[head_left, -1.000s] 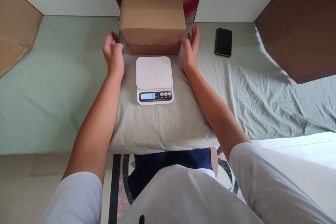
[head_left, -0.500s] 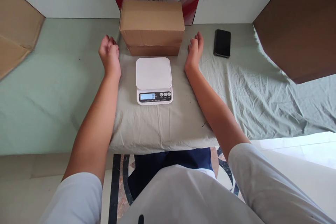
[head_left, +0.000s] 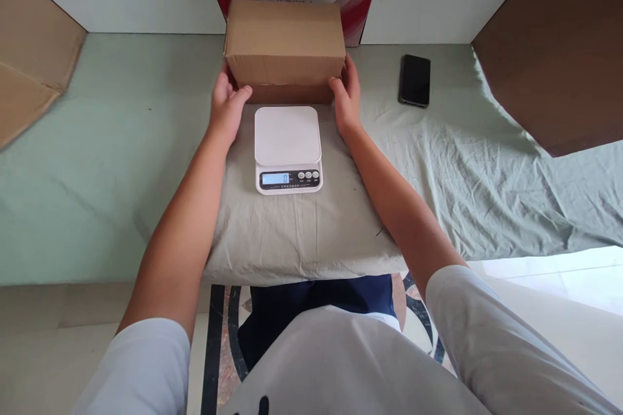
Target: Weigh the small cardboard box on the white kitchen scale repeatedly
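Left hand (head_left: 228, 107) and right hand (head_left: 347, 102) grip the cardboard box (head_left: 285, 35) at upper centre. Its long axis runs left-to-right.

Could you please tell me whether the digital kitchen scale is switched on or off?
The digital kitchen scale is on: its display is lit pale blue and shows a 0.

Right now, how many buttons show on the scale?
3, in a row on the front of the scale, right of its lit display: left button, middle button, right button. Any on its underside would be hidden.
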Available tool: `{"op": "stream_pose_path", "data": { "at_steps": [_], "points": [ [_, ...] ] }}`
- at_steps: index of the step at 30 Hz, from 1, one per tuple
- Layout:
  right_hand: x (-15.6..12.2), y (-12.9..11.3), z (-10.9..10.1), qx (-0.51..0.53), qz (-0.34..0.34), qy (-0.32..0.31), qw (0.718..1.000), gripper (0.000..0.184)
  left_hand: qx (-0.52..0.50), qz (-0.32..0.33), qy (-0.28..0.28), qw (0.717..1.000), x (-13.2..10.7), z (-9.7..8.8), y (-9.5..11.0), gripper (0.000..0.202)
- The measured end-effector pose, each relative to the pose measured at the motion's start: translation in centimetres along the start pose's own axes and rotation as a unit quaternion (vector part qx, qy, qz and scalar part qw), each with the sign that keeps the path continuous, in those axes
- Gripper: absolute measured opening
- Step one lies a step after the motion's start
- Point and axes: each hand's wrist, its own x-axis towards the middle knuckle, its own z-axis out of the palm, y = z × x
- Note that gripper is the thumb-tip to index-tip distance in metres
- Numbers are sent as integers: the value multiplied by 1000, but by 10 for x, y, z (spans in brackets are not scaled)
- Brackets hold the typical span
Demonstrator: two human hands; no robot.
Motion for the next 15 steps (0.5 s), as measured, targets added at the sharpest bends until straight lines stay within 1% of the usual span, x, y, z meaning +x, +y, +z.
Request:
{"op": "stream_pose_path", "data": {
  "at_steps": [2, 3, 5, 7, 11, 13, 15],
  "points": [
    [-4, -6, 4, -27, -29, -20, 999, 105, -70, -64, -18, 995, 2, 7, 5, 86],
    [-5, -7, 5, -37, -40, -26, 998, 105, -90, -83, -27, 992, 2, 9, 9, 89],
    [-7, -9, 7, -48, -55, -33, 997, 107, -90, -85, -27, 992, 0, 10, 15, 87],
    [-8, -12, 7, -48, -57, -36, 997, 108, -74, -83, -12, 994, -3, 9, 22, 81],
    [-9, -20, 8, -36, -55, -27, 997, 107, -53, -102, 28, 993, -7, 5, 38, 65],
    [-7, -22, 9, -45, -74, -27, 996, 106, -41, -104, 37, 993, -6, 1, 46, 55],
    [-6, -22, 9, -64, -101, -28, 992, 108, -27, -91, 48, 994, -5, -7, 55, 50]
  ]
}}
